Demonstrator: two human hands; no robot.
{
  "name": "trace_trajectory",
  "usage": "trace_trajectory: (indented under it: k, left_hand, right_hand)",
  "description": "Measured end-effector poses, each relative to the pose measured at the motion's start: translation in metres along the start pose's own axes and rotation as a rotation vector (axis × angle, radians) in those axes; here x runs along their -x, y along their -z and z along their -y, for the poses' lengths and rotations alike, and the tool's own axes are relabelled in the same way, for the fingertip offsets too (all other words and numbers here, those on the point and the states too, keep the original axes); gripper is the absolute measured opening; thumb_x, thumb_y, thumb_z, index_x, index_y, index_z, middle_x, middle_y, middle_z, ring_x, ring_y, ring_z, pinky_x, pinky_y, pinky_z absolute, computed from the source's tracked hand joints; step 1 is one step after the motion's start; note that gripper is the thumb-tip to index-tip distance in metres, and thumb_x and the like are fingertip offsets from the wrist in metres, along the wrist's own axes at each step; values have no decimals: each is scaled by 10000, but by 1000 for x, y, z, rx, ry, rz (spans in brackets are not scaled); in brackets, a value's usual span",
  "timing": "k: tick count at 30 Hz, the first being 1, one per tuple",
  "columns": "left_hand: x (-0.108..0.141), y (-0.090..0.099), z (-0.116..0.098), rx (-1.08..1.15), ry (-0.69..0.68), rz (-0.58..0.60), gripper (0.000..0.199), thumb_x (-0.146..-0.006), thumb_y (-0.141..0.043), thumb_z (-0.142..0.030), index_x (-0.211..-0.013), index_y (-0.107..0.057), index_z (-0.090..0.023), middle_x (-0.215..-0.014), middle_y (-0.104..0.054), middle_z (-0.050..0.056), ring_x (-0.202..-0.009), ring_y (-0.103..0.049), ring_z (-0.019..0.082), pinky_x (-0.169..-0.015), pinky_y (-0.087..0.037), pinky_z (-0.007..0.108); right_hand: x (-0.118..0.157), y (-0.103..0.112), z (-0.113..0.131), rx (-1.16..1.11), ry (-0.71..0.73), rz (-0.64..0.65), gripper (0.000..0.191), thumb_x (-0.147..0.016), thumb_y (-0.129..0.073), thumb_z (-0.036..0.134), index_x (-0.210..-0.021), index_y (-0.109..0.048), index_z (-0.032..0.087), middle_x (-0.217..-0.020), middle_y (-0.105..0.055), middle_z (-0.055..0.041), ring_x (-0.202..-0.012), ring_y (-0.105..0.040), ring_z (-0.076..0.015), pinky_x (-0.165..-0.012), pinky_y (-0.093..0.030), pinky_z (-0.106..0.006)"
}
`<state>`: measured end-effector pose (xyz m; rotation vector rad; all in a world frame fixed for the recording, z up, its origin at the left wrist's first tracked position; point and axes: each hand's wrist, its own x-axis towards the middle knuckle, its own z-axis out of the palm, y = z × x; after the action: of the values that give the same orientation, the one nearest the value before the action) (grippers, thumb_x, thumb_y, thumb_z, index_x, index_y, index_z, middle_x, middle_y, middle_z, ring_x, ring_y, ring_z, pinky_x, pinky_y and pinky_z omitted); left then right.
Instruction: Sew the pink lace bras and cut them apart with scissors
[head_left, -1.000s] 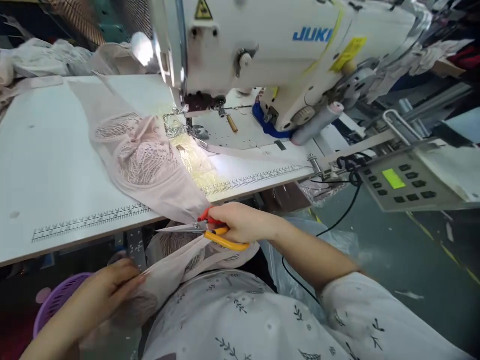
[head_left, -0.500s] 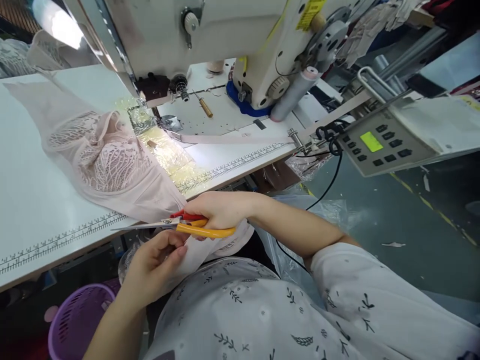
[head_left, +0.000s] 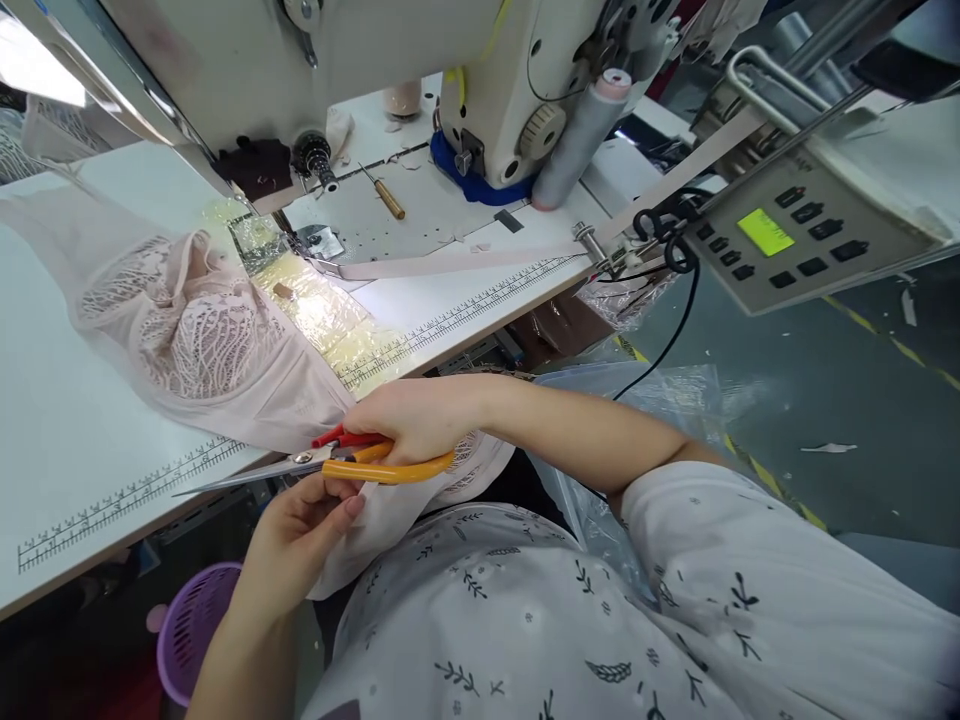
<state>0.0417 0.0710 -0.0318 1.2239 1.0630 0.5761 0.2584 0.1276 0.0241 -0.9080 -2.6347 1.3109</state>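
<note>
My right hand (head_left: 416, 425) is closed on scissors (head_left: 397, 470) with orange and red handles, their blades pointing left over the table edge. Just below the blades, my left hand (head_left: 300, 535) pinches the pale pink fabric (head_left: 397, 510) that hangs over my lap. A pale pink lace bra (head_left: 217, 340) lies on the white table, its near band reaching my right hand. The fingertips of my right hand are partly hidden behind the handles.
A sewing machine (head_left: 375, 40) stands over the white table (head_left: 45, 400). On it lie a wooden-handled awl (head_left: 389, 199) and a strip of elastic (head_left: 465, 262). A control panel (head_left: 810, 225) is at the right, a purple basket (head_left: 196, 625) below left.
The view has shifted, so the machine sits higher and the panel looks larger. The scissors and both hands appear slightly further left, with their grips unchanged.
</note>
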Motion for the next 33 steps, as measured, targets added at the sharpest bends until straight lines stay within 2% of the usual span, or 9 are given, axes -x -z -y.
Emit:
trace_trajectory:
  k: [4,8,12,15,19,21,23,26,33]
  left_hand:
    - [1,0,2,-7,17,-44,121,-737,-725,-294,-739,-651,-198,-701,-630,-21,-628,-545,95,-572,-467,162]
    - [2,-8,-4,-31,77,-66,193,-736,-728,-325,-889,-688,-213,-810,-689,11,-693,-590,124,-590,-483,183]
    - [1,-15,-5,11,74,-33,198,-712,-746,-369,-790,-720,-189,-768,-689,21,-715,-582,124,-664,-480,185]
    - [0,-16,-1,139,143,-69,228,-667,-778,-390,-754,-720,-188,-710,-669,9,-649,-561,108,-612,-460,179]
    - [2,-15,2,281,271,-120,309,-578,-821,-423,-682,-694,-161,-580,-620,-2,-496,-503,84,-487,-396,176]
    - [4,-15,2,322,298,-148,316,-563,-828,-409,-655,-674,-149,-545,-597,-12,-464,-481,71,-472,-371,169]
    - [5,-15,2,346,305,-167,316,-564,-828,-389,-630,-646,-139,-522,-574,-22,-449,-461,58,-462,-344,156]
    - [6,-17,3,364,323,-163,330,-571,-819,-385,-614,-606,-136,-511,-559,-26,-443,-455,62,-455,-332,161]
    - [3,-18,11,294,320,-124,344,-578,-796,-408,-603,-581,-140,-508,-542,-25,-441,-439,68,-440,-325,176]
  right_hand:
    - [0,-1,-2,-1,2,7,240,-752,-573,138,-687,-349,194,-672,-453,35,-592,-408,-107,-540,-312,-245]
    - [-1,-4,-4,2,13,-9,229,-756,-567,167,-695,-348,197,-677,-457,25,-602,-420,-118,-526,-308,-248]
    - [1,-8,-3,-10,2,-35,249,-763,-581,195,-693,-342,199,-678,-461,20,-599,-418,-119,-518,-305,-248]
    - [11,-15,-1,-150,-54,-179,264,-789,-593,253,-717,-345,198,-705,-480,20,-601,-420,-107,-540,-328,-237]
    - [39,-37,-4,-396,-60,-406,412,-769,-577,536,-735,-330,208,-723,-472,16,-586,-391,-99,-530,-338,-228]
    - [55,-53,-9,-420,-18,-353,465,-769,-499,639,-723,-322,211,-697,-447,14,-576,-382,-105,-520,-332,-232]
    - [68,-69,-15,-403,-18,-209,480,-806,-398,674,-712,-329,209,-674,-429,12,-571,-389,-112,-526,-334,-239]
    - [78,-90,-22,-322,-123,-34,488,-822,-381,671,-690,-343,203,-669,-432,3,-570,-392,-115,-526,-325,-242]
    - [71,-104,-19,-260,-230,-9,440,-829,-462,596,-672,-371,195,-634,-456,8,-537,-390,-111,-490,-293,-236]
